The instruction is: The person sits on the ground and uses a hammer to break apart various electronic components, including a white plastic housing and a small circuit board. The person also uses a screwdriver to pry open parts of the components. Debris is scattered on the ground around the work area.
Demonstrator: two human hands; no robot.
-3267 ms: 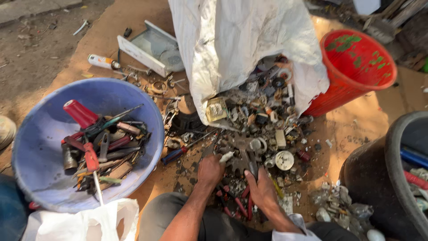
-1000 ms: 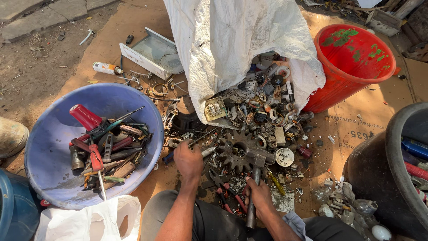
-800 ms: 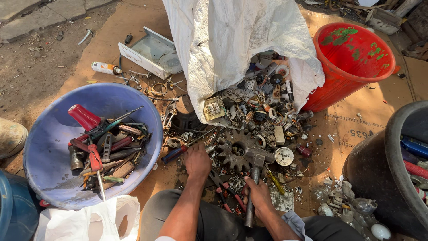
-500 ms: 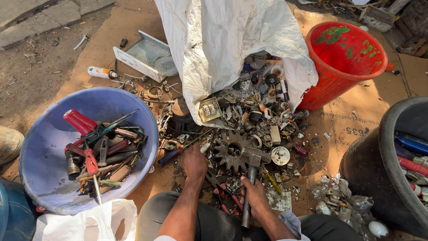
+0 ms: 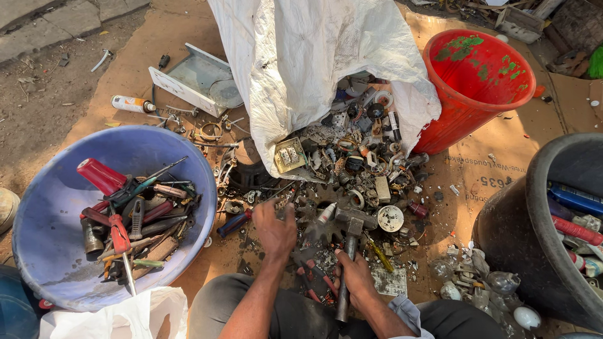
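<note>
The right hand (image 5: 357, 276) is clenched on the hammer (image 5: 349, 251) handle; its long axis points up and away to the head, which lies on the gear (image 5: 317, 216). The left hand (image 5: 275, 229), nearer, presses on the gear's left edge.

Sunlit dirt ground (image 5: 38, 75), flattened cardboard (image 5: 496, 150)

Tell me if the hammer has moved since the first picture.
Yes. The hammer, unseen then, now lies in the right hand, head beside the gear.
</note>
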